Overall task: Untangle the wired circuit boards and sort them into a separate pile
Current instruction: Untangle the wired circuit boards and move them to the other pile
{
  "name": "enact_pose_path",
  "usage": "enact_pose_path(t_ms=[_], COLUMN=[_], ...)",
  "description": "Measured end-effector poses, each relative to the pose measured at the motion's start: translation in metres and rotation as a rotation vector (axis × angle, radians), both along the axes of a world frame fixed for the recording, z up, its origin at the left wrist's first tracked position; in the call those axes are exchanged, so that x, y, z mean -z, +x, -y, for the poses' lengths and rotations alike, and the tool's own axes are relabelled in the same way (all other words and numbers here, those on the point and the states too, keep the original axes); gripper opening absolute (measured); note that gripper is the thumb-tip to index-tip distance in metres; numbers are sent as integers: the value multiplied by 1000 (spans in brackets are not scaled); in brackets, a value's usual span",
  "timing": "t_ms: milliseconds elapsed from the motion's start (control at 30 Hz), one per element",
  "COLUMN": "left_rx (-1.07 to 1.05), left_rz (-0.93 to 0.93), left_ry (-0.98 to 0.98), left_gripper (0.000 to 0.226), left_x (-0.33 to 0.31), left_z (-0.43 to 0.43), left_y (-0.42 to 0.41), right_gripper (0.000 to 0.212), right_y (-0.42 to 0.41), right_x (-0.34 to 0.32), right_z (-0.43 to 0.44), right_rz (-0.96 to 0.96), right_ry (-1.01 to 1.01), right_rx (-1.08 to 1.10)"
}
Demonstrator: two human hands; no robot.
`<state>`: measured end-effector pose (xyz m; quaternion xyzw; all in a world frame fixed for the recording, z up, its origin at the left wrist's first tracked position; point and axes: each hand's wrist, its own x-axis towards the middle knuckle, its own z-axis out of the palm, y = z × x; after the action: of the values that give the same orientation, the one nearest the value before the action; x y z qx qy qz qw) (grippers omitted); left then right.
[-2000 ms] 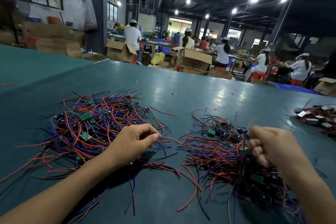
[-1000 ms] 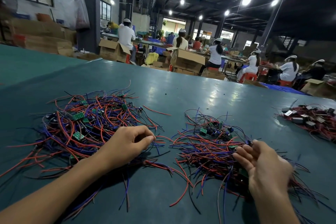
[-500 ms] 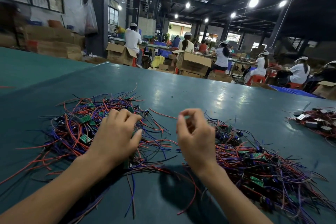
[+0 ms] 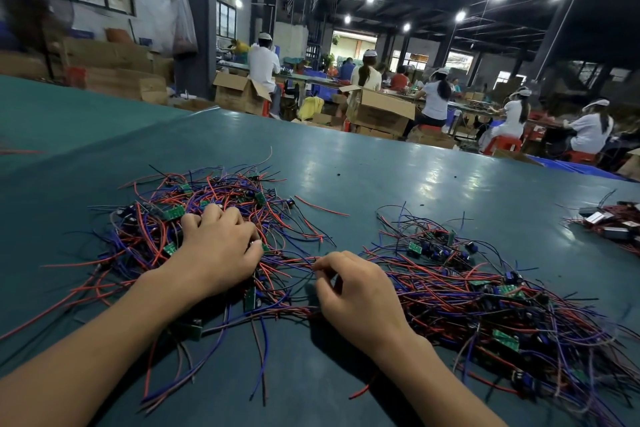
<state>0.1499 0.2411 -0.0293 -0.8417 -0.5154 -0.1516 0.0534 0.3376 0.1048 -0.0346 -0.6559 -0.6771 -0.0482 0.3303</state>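
Down on the wide teal-green surface [image 4: 381,177] lie two heaps of small green circuit boards trailing red, purple and black wires. The left heap [image 4: 152,236] sits at about 9 o'clock from the middle of the view, and the right heap [image 4: 485,295] at about 4 o'clock. The left hand [image 4: 218,250] lies palm down on the left heap with its fingers bent into the tangle; whether they clasp anything I cannot tell. The right hand [image 4: 356,291] is just at its 4 o'clock side, between the heaps. Its thumb and forefinger pinch a bundle of red and purple wires [image 4: 294,262] that runs back under the left hand. A loose red wire [image 4: 322,208] lies at 2 o'clock of the left heap. At the 3 o'clock edge, well apart, sits a smaller third pile of wired parts [image 4: 613,225] with white labels. Beyond the surface at 12 o'clock stand open brown cardboard boxes [image 4: 239,94] with their flaps up; what they hold is hidden. People in white shirts [image 4: 434,102] sit at far benches.
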Motion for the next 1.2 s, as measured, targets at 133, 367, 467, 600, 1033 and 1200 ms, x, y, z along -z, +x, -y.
enact_pose_path(t_ms=[133, 367, 467, 600, 1033, 1200], left_rx=[108, 378, 542, 756, 886, 835], left_rz=[147, 473, 517, 554, 651, 709], left_ry=[46, 323, 496, 491, 400, 404], left_gripper=[17, 14, 21, 22, 31, 43], left_x=[2, -11, -24, -29, -24, -23], left_z=[4, 21, 32, 47, 51, 50], left_y=[-2, 0, -1, 6, 12, 11], right_gripper=[18, 15, 13, 14, 20, 16], right_y=[1, 3, 3, 0, -11, -9], right_x=[-1, 1, 1, -5, -21, -24], right_z=[-1, -2, -2, 2, 7, 9], right_rz=[-29, -81, -149, -385, -1144, -1119], right_ry=[-28, -4, 55, 138, 22, 75], right_rx=[3, -4, -17, -107, -378, -336])
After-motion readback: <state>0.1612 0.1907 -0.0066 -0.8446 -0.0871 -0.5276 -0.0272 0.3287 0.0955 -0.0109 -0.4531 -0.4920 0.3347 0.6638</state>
